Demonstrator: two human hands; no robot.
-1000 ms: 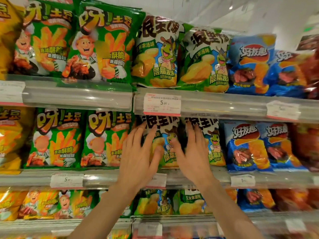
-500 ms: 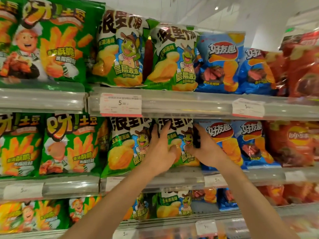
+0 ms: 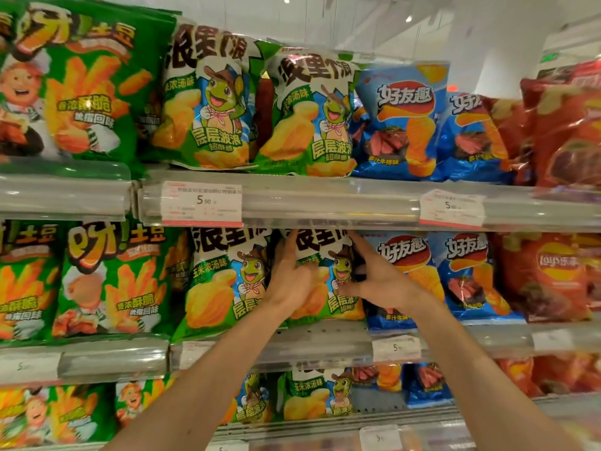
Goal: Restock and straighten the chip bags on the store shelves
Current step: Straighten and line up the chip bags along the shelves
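On the middle shelf (image 3: 325,343) a green frog chip bag (image 3: 325,249) stands upright between a matching green bag (image 3: 224,281) on its left and a blue chip bag (image 3: 406,255) on its right. My left hand (image 3: 291,278) grips the bag's left edge, fingers reaching up between the two green bags. My right hand (image 3: 382,279) grips its right edge, fingers tucked behind and thumb on the front. The bag's lower half is partly hidden by my hands.
The upper shelf rail (image 3: 325,200) with a price tag (image 3: 201,203) hangs just above my fingertips. Green fries bags (image 3: 110,281) fill the left, red chip bags (image 3: 546,275) the right. More green and blue bags stand on the shelves above and below.
A second ago both hands lay flat with spread fingers over the two frog bags. They have since shifted right and closed on the two sides of the right-hand frog bag.
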